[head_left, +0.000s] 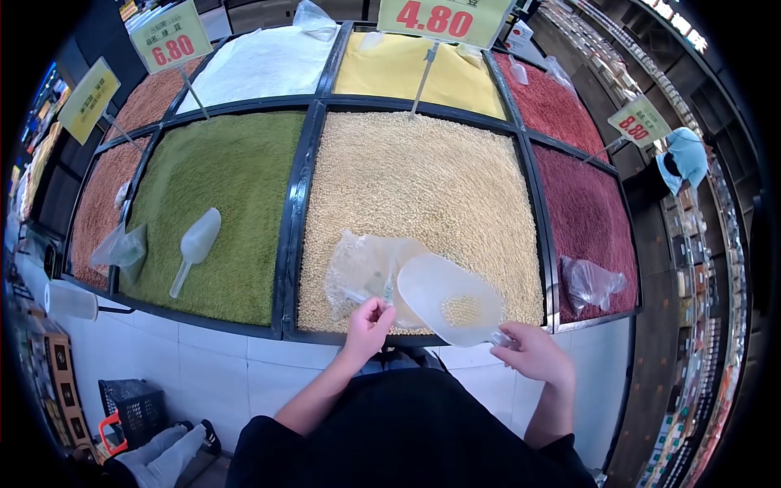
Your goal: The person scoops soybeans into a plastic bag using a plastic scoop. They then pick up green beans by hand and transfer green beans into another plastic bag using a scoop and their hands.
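Over the bin of pale yellow beans (423,179), my right hand (535,355) grips the handle of a translucent white scoop (423,285). A small heap of beans (461,310) lies in the scoop. Its wide mouth points left, toward a clear plastic bag (350,268). My left hand (370,328) pinches the edge of that bag near the bin's front rim. The bag spreads over the beans, and its far side lies behind the scoop's lip. Whether beans are inside the bag I cannot tell.
Black dividers (294,211) separate the bins. To the left, green beans (236,179) hold another scoop (198,240); dark red beans (586,203) with a crumpled bag (592,286) are at right. Price signs (443,22) rise on thin posts. A shopping basket (134,411) and people stand nearby.
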Demonstrator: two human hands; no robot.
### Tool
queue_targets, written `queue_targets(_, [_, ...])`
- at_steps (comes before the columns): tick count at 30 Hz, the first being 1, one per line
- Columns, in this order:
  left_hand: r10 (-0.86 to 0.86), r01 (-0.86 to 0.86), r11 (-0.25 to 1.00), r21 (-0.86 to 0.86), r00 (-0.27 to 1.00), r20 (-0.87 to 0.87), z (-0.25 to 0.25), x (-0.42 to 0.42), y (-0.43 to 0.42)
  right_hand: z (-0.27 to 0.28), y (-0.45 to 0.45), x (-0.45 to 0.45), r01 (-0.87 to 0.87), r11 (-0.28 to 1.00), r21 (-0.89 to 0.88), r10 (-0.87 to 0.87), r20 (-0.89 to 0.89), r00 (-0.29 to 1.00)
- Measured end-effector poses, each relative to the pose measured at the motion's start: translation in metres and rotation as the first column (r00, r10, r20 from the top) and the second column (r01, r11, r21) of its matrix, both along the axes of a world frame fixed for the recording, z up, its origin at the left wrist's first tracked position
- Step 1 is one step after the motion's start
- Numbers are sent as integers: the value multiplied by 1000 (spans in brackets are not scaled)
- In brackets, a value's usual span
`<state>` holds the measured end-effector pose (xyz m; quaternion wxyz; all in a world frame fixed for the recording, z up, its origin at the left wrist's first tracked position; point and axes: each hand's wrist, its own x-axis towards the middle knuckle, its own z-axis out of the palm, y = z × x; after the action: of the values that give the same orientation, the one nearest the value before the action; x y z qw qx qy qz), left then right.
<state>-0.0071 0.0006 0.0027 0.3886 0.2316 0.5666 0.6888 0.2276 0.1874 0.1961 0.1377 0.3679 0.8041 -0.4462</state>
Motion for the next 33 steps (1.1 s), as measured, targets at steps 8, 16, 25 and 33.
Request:
queue_targets(8, [57,-57,998,12,998,-38,3,0,0,-54,-44,-70,-52,815,577,107,-61,992])
queue_targets(16, [87,-87,996,14,996,-22,9,4,0,-79,-51,-51,51,762,645,97,-192,977])
queue_targets(25, [86,-86,996,23,996,-6,4,3,7,-151,-50,25,496,868,32,-415,-504,758])
queue_targets(33, [107,-106,994,29,994,-31,2,5,10,-195,-43,26,761,517,-392,-842,-392,370])
